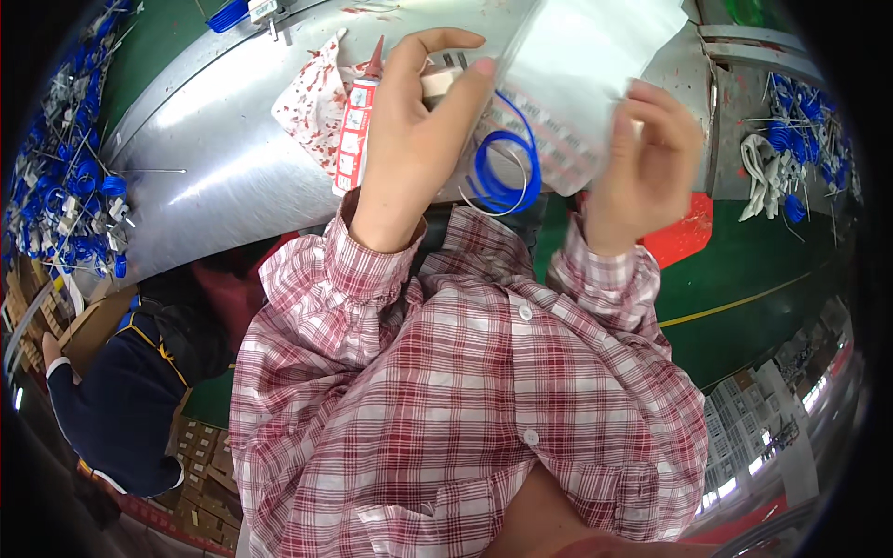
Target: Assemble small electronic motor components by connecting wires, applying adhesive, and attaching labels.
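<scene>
My left hand (419,112) curves around a small white block (440,84) with metal prongs, its other fingers hidden behind. The left thumb tip meets the edge of a clear plastic bag (569,139) with rows of dark print and a white upper area. A blue coil (510,175) with a thin pale end hangs beside the left hand, partly over the bag; its link to the block is hidden. My right hand (646,163), smeared by motion, has curled fingers pinching the bag's right edge. Next to my left wrist lies a red-and-white tube (353,135) with a red nozzle.
A red-stained white cloth (312,102) lies on the metal table (214,149). Heaps of blue coils (74,200) flank it at left and blue coils (805,130) at right, with a white glove (761,172). A red object (684,232) sits below my right hand. Another person (121,400) is at lower left.
</scene>
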Tool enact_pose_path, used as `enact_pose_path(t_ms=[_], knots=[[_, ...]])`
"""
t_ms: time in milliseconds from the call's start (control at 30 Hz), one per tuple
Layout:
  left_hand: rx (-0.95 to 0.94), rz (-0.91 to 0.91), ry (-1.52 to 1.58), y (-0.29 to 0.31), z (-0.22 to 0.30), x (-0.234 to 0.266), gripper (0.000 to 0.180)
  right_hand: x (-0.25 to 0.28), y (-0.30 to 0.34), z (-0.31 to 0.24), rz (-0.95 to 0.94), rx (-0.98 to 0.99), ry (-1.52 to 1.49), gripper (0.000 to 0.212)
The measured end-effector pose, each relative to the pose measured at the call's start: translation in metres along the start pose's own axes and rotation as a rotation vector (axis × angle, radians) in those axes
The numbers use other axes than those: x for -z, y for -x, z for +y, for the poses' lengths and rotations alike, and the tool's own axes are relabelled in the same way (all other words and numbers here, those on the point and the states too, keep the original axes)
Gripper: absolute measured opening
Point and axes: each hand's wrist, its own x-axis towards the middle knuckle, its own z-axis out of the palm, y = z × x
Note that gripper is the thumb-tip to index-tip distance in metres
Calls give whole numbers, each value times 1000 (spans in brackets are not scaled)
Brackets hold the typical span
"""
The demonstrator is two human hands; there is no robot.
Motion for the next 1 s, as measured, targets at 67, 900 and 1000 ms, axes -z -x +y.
enact_pose_path(t_ms=[67, 900, 1000], knots=[[28, -141, 663, 4, 4, 5, 31, 10, -2, 0, 182, -212, -188, 11], [-500, 110, 212, 52, 4, 110, 59, -21, -37, -71, 41, -718, -817, 24], [-512, 170, 183, 57, 18, 114, 51, -3, -57, -80, 132, -552, -740, 21]])
